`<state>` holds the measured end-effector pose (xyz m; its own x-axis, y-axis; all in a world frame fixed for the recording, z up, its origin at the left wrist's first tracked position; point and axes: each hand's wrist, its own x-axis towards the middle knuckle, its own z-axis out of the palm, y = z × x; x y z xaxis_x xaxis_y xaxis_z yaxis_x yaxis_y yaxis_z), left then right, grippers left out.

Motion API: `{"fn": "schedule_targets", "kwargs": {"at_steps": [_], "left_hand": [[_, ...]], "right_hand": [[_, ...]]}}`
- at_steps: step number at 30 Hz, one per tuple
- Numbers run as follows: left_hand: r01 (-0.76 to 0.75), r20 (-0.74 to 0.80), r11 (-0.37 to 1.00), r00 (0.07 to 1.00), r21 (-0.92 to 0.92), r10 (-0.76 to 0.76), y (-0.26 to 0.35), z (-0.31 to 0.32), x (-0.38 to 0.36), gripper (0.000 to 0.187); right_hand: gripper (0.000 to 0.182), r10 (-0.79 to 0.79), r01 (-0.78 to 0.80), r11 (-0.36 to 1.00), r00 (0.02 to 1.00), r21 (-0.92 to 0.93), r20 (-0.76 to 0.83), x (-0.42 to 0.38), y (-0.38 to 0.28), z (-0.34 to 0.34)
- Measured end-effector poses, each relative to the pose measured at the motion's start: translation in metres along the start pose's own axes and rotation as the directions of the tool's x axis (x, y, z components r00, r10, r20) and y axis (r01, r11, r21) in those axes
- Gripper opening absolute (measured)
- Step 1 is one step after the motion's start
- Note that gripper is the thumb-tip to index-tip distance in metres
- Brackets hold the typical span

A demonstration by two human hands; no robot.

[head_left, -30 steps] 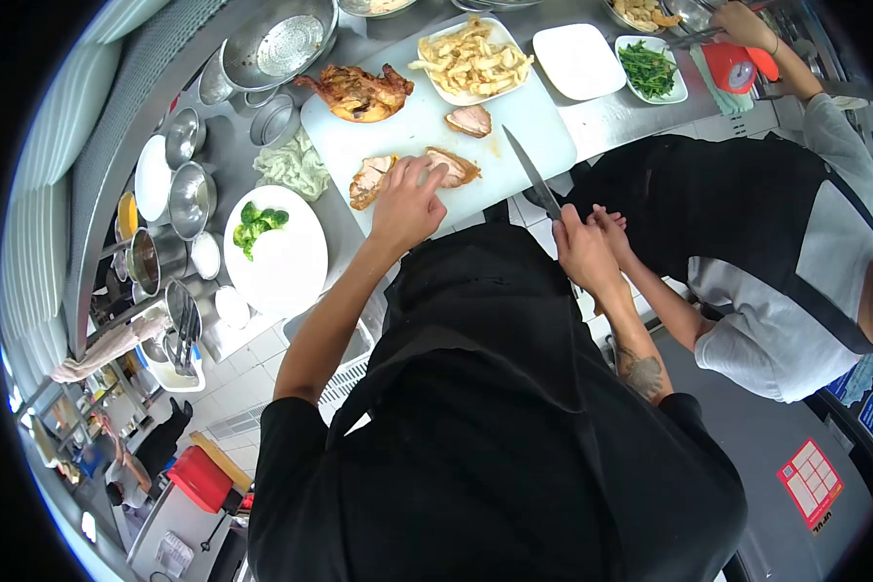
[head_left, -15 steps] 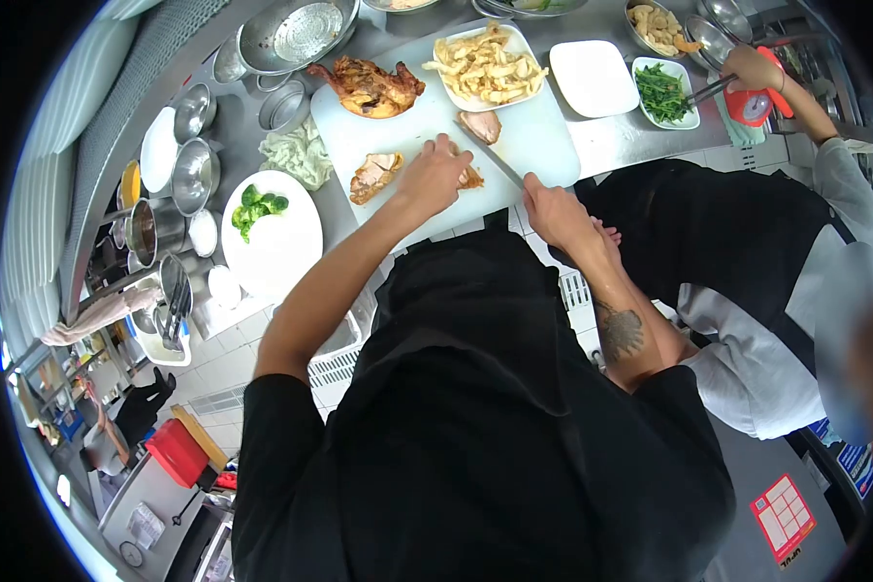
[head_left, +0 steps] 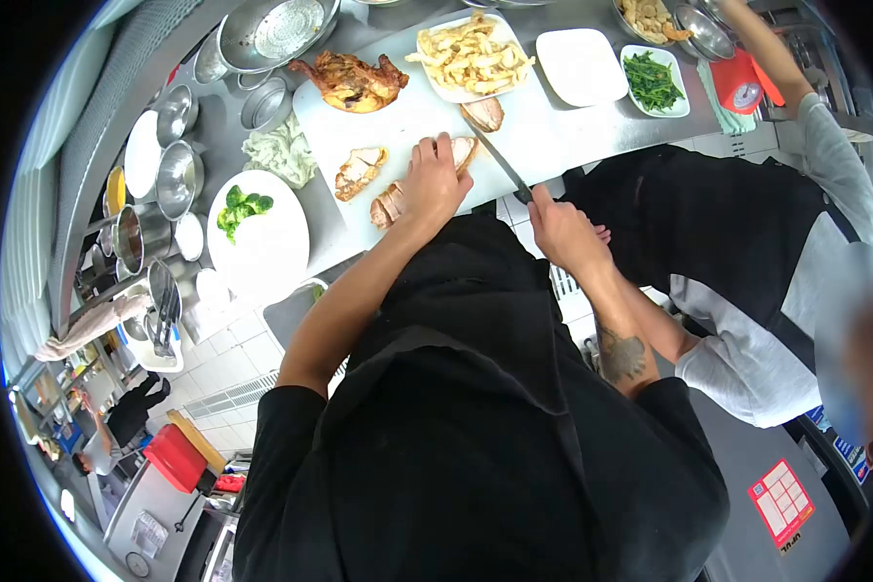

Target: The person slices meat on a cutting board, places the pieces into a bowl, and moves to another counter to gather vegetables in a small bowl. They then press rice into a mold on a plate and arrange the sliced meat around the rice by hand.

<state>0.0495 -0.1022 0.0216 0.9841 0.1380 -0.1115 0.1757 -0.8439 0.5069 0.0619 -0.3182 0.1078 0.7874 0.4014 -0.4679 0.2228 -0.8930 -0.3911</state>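
Note:
My left hand (head_left: 436,182) is bent over a sliced piece of chicken (head_left: 388,205) on the white cutting board (head_left: 335,145), its fingers gripping the meat and covering its middle. My right hand (head_left: 565,233) is closed around the dark handle of a knife (head_left: 500,160). The blade slants up and left across the board, just right of the held chicken. Its tip is by another chicken chunk (head_left: 483,114). A further cut piece of chicken (head_left: 361,173) lies left of my left hand. Behind it rests a browned roast chicken portion (head_left: 355,81).
A square dish of fries (head_left: 470,60) stands at the board's back edge. To the right are a white square plate (head_left: 581,68) and a dish of greens (head_left: 653,81). At left sits a plate with broccoli (head_left: 259,254). A co-worker (head_left: 737,242) stands close on my right, arm reaching forward.
The view has shifted slightly, moving the board left. My left hand has turned and more chicken slices show beneath it. The co-worker's hand and tongs have moved away from the greens.

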Motion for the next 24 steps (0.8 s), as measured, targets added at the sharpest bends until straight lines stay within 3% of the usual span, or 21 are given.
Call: {"fn": "schedule_targets", "kwargs": {"at_steps": [1,2,3,5,7,9,15,18,24], "left_hand": [[-0.096,-0.054,0.995,0.994,-0.012,0.095,-0.005,0.004,0.001,0.075],[-0.193,-0.001,0.981,0.981,-0.009,0.193,-0.015,0.005,-0.002,0.073],[-0.193,-0.005,0.981,0.981,-0.014,0.193,-0.021,0.001,-0.004,0.073],[-0.338,-0.051,0.933,0.941,-0.122,0.334,-0.031,-0.004,-0.009,0.065],[-0.296,-0.052,0.937,0.955,-0.185,0.292,-0.034,-0.009,-0.011,0.061],[-0.392,-0.082,0.905,0.920,-0.166,0.383,-0.040,-0.011,-0.007,0.057],[-0.358,-0.109,0.886,0.934,-0.295,0.341,-0.045,-0.002,-0.007,0.042],[-0.336,-0.105,0.880,0.942,-0.337,0.319,-0.046,-0.005,-0.010,0.040],[-0.417,-0.124,0.861,0.909,-0.291,0.398,-0.049,-0.004,-0.003,0.040]], "right_hand": [[0.017,-0.003,0.003,1.000,1.000,-0.010,-0.002,-0.005,-0.005,-0.002],[0.017,-0.016,0.016,1.000,1.000,0.013,-0.014,-0.009,-0.009,-0.004],[0.017,-0.026,0.027,0.999,0.999,0.039,-0.023,-0.012,-0.012,-0.005],[0.017,-0.070,0.072,0.996,0.997,0.046,-0.044,-0.010,-0.011,0.001],[0.017,-0.053,0.054,0.998,0.998,0.027,-0.027,-0.007,-0.016,0.007],[0.017,-0.041,0.042,0.999,0.999,0.025,-0.014,-0.008,-0.023,0.008],[0.012,-0.042,0.042,0.999,0.999,0.021,0.018,-0.015,-0.041,0.020],[0.016,0.046,-0.047,0.999,0.992,0.008,0.121,-0.019,-0.054,0.013],[0.016,0.051,-0.047,0.998,0.990,-0.029,0.130,-0.026,-0.063,0.012]]}}
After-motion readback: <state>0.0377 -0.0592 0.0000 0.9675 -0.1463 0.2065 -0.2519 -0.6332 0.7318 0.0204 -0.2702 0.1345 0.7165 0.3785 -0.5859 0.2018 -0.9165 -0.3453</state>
